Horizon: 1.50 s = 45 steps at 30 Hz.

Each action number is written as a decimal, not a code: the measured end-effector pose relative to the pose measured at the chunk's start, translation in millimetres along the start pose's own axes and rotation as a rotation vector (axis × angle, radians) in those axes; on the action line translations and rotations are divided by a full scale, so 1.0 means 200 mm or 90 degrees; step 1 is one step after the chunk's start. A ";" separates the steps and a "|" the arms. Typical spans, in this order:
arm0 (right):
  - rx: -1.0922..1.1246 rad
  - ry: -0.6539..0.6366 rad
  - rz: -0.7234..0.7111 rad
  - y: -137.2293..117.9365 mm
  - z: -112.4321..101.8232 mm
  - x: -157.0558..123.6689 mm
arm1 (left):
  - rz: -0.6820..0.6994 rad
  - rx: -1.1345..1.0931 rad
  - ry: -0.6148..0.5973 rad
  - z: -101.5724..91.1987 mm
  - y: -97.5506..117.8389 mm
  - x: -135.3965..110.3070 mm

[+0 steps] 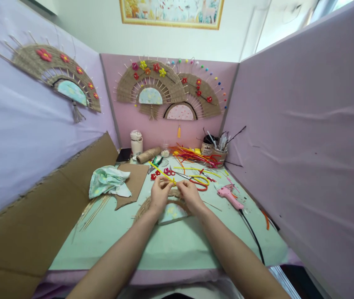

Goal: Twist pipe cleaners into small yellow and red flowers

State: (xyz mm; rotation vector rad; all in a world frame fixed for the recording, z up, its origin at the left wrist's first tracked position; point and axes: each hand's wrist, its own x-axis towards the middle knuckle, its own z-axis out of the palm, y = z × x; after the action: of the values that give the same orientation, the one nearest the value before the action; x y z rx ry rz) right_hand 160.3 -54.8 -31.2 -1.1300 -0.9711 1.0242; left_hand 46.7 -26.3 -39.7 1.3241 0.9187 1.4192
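Note:
My left hand (160, 192) and my right hand (190, 192) meet above the table, fingers pinched on a yellow pipe cleaner (161, 171). One end of it is bent into small loops between my fingertips, while a straight length sticks out to the upper left. Beneath my hands lies a woven twine fan (142, 209) with a pale green patterned half-circle (173, 212) at its base; my hands and forearms cover part of it. Just beyond are red pipe-cleaner flowers (155, 175) and yellow-handled scissors (199, 180).
A pink glue gun (230, 197) with a black cord lies at right. Patterned cloth (108, 182), cardboard (139, 176) and thin sticks (97, 211) are at left. Behind stand a bottle (136, 143), a twine roll (148, 155), loose pipe cleaners (192, 155) and a pot (219, 157).

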 end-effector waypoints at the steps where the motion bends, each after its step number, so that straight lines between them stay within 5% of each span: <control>1: -0.083 0.024 -0.063 -0.01 -0.01 0.00 | -0.034 -0.038 -0.004 0.00 0.00 0.01; 4: -0.275 0.056 -0.207 -0.02 -0.04 -0.01 | -0.129 -0.087 -0.022 0.00 0.00 0.02; 9: -0.390 0.020 -0.257 -0.02 -0.05 -0.01 | -0.181 -0.028 -0.102 -0.02 0.01 0.01; 18: -0.271 -0.024 -0.112 -0.03 -0.09 0.03 | -0.173 0.016 -0.056 -0.04 -0.05 0.04; 36: -0.293 -0.062 -0.178 -0.02 -0.08 0.02 | -0.226 -0.109 -0.081 -0.01 0.06 -0.01; 45: -0.198 -0.109 -0.080 -0.05 -0.07 0.01 | -0.371 -0.318 -0.050 0.01 0.03 0.00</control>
State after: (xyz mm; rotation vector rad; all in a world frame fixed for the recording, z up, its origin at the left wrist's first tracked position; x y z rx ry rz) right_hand 175.4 -57.6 -24.1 -1.2302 -1.3564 0.8988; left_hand 47.3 -27.1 -33.7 0.6580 0.7478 1.0340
